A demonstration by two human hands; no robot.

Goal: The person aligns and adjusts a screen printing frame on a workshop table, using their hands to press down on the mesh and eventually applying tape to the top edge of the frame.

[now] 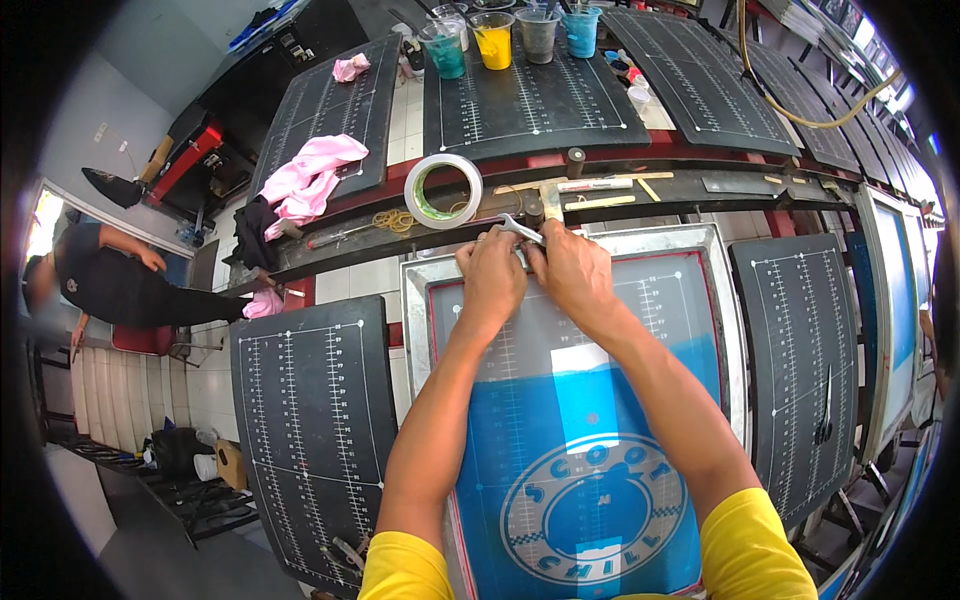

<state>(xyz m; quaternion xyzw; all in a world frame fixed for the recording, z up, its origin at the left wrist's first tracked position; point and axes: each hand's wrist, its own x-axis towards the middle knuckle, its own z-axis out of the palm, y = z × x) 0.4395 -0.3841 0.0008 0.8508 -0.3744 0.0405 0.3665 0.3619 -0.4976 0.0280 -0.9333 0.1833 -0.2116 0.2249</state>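
A silver metal wrench [522,229] sits at the middle of the far edge of a screen printing frame [735,330]. My right hand [578,270] is closed on the wrench's right end. Beside it, my left hand [493,278] is closed at the frame's far rim, near the wrench's head; what its fingers grip is hidden. Under my forearms, the frame's mesh [500,420] is grey at the far part and blue nearer me, with a round badge design [595,505]. A roll of tape [443,192] lies just beyond my left hand.
Black printing boards [312,440] with white scales surround the frame. Plastic cups of ink, including a yellow one [494,42], stand on the far board. Pink cloths [318,170] lie at far left. Wooden sticks [600,201] rest on the crossbar. A person [120,270] is at left.
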